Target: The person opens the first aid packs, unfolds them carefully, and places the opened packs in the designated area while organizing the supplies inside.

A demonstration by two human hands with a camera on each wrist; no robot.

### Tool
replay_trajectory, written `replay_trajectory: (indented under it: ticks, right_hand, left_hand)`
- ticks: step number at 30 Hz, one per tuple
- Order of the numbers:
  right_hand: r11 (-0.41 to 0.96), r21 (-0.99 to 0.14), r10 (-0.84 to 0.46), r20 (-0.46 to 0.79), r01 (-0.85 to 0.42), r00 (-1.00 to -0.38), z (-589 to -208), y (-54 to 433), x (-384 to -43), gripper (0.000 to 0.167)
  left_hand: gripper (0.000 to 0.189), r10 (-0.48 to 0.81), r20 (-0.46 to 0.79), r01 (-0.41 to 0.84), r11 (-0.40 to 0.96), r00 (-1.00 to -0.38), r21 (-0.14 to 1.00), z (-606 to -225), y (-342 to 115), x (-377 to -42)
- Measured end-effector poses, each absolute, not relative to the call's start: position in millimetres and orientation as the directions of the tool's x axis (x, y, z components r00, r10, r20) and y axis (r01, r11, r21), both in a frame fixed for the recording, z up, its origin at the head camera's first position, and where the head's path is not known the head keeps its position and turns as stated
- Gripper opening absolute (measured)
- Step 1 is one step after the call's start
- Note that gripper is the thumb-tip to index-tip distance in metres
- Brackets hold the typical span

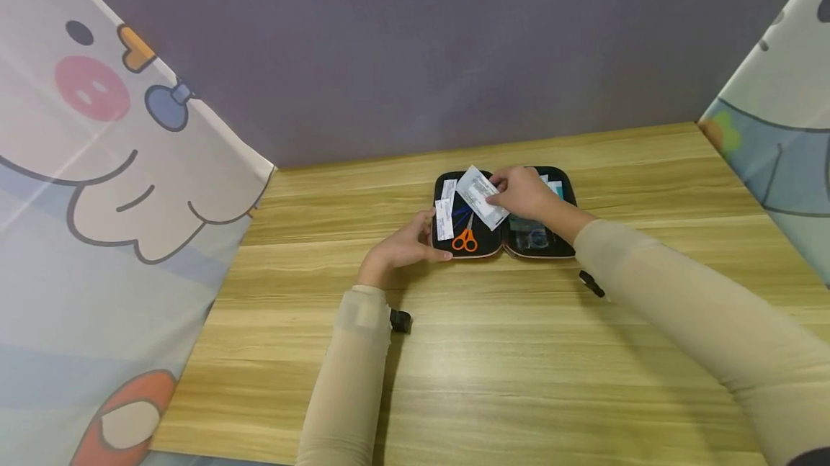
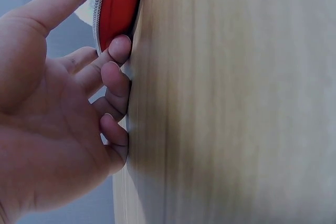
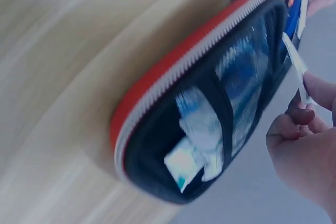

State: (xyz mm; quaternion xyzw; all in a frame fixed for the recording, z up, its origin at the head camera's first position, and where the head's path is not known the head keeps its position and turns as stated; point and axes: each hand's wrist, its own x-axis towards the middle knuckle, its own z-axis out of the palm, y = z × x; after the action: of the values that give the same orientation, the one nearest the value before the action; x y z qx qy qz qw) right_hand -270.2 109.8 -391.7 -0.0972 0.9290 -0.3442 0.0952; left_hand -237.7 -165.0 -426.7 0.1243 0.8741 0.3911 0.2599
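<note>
An open first-aid case point(image 1: 481, 253) lies on the table, red outside and black inside. My right hand point(image 1: 524, 194) pinches a white printed packet point(image 1: 478, 194) by its edge, above the middle of the case; in the right wrist view the packet point(image 3: 297, 66) is seen nearly edge-on. My left hand point(image 1: 410, 241) grips the case's front left corner, thumb along the front edge and bent fingers against the red side point(image 2: 119, 9). In the left half lie orange-handled scissors point(image 1: 465, 240), a small white packet point(image 1: 444, 220) and something blue.
The case's right half holds clear pouches point(image 3: 244, 95) and white packets point(image 3: 184, 161) behind a black strap point(image 3: 218, 106). Wood-grain tabletop point(image 1: 506, 365) surrounds the case. A grey wall point(image 1: 421, 55) rises behind, and a cartoon-printed cloth point(image 1: 97, 185) hangs at the left.
</note>
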Motion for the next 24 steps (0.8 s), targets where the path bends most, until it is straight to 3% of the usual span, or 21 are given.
replay_trajectory:
  ticks: [3, 9, 24]
  right_hand:
    - [0.730, -0.673, -0.244, -0.096, -0.118, -0.965, -384.0, 121.1, -269.5, 0.036]
    - [0.720, -0.685, -0.190, -0.045, -0.108, -0.981, -373.4, 151.5, -270.6, 0.043]
    - [0.748, -0.663, -0.094, -0.136, 0.020, -0.986, -390.1, 231.3, -263.4, 0.054]
  left_hand:
    - [0.115, 0.420, -0.355, 0.019, 0.667, -0.835, 0.744, -427.0, -165.2, -236.8]
    - [0.115, 0.419, -0.354, 0.017, 0.665, -0.836, 0.747, -427.4, -164.9, -236.0]
    - [0.115, 0.407, -0.369, -0.005, 0.666, -0.835, 0.746, -426.3, -162.6, -237.2]
